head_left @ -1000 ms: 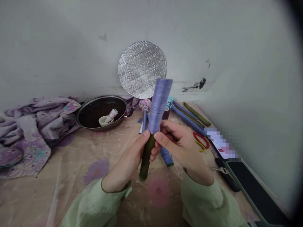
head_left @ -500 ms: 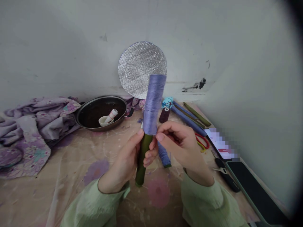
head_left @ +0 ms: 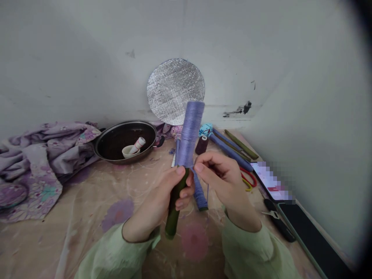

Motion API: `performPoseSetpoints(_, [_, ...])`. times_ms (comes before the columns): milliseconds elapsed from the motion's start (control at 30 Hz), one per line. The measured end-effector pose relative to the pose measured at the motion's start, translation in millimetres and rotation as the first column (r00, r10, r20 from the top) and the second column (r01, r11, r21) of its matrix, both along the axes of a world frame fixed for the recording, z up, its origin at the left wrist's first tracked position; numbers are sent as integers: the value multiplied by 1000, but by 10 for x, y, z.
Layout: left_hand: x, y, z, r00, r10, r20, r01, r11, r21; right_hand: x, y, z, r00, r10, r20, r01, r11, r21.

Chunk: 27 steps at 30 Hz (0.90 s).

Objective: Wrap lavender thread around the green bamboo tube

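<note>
My left hand (head_left: 162,193) is wrapped round a dark green stick (head_left: 172,223), held tilted in front of me. Purple thread (head_left: 190,131) is wound in close turns over its upper part. At the lower edge of the winding, my right hand (head_left: 222,180) pinches the strand, thumb against forefinger. That strand hangs down from my right fingers. Behind my hands lies another green-ended piece wound in the same purple thread (head_left: 200,195), partly covered by my left fingers. A dark spool of thread (head_left: 201,145) stands just beyond.
A black pan (head_left: 101,153) holds a white cup (head_left: 128,151) with a white roll. Purple floral cloth (head_left: 37,151) lies left. A silver disc (head_left: 174,91) leans on the wall. Right are wrapped sticks (head_left: 229,147), scissors (head_left: 252,180), a lit phone (head_left: 267,180), a knife (head_left: 286,228) and a dark phone (head_left: 314,240).
The wound stick sits slightly lower in view, and the whole scene has shifted down a little. My right fingers are still at the lower edge of the winding.
</note>
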<state>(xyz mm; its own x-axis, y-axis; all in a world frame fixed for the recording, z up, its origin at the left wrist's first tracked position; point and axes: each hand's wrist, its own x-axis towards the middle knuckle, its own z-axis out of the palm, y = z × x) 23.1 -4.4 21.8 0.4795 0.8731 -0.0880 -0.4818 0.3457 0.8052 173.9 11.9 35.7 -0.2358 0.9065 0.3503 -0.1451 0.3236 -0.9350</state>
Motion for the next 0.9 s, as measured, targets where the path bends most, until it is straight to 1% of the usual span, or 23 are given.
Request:
performPoseSetpoints(100, [0, 6, -14, 1000, -21, -12, 21, 1000, -16, -20, 0, -1, 999, 44, -11, -44, 999, -32])
performPoseSetpoints(200, [0, 2, 4, 997, -79, -7, 78, 996, -44, -36, -1, -15, 996, 79, -39, -81, 996, -36])
performPoseSetpoints(267, [-4, -2, 17, 993, -115, -3, 115, 992, -53, -38, -3, -29, 996, 75, -40, -76, 997, -29])
performPoseSetpoints(433, [-26, 15, 17, 982, -186, 42, 188, 979, -72, -23, -6, -61, 1000, 21, 16, -20, 999, -25])
performPoseSetpoints(567, [-61, 29, 6, 956, -245, 160, 260, 962, -79, -26, -16, -64, 999, 20, 29, -19, 999, -31])
performPoseSetpoints(700, [-94, 13, 0, 913, -308, 266, 331, 943, -44, -31, -37, -54, 999, 5, 44, -7, 1000, 26])
performPoseSetpoints(800, [-110, -7, 3, 903, -332, 273, 357, 933, -47, -26, -48, -47, 998, -8, 58, 5, 998, 57])
performPoseSetpoints(900, [-120, -20, 22, 895, -358, 268, 389, 919, -70, -31, -52, -36, 999, 18, 41, -21, 997, 70])
